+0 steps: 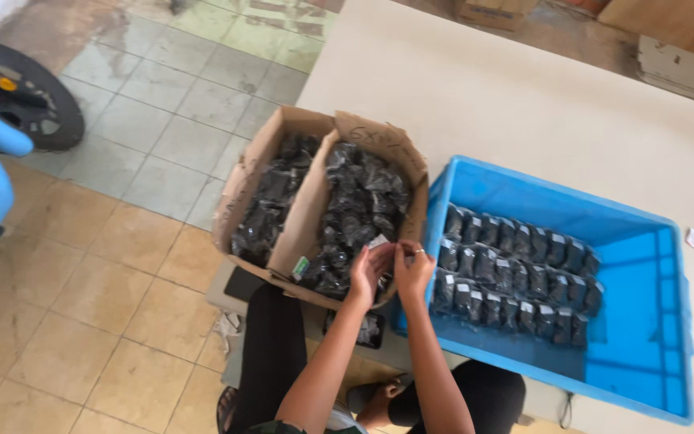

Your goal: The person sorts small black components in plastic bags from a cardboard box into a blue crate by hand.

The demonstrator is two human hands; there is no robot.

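A: What is held in the hands?

B: A small black packet with a white label (378, 241) is pinched between the left hand (365, 272) and the right hand (414, 269), fingers closed narrowly on it. It is held just above the cardboard box (283, 141), probably so the label can be handled clear of the heap.

A: Where does the box stand?

B: At the near left corner of the bench (524, 104), overhanging its edge. It is split by a divider and filled with loose black packets (355, 201).

A: And beside it?

B: A blue plastic crate (644, 337) is set just right of the hands, where packets are laid in neat rows (516, 273), seemingly for order.
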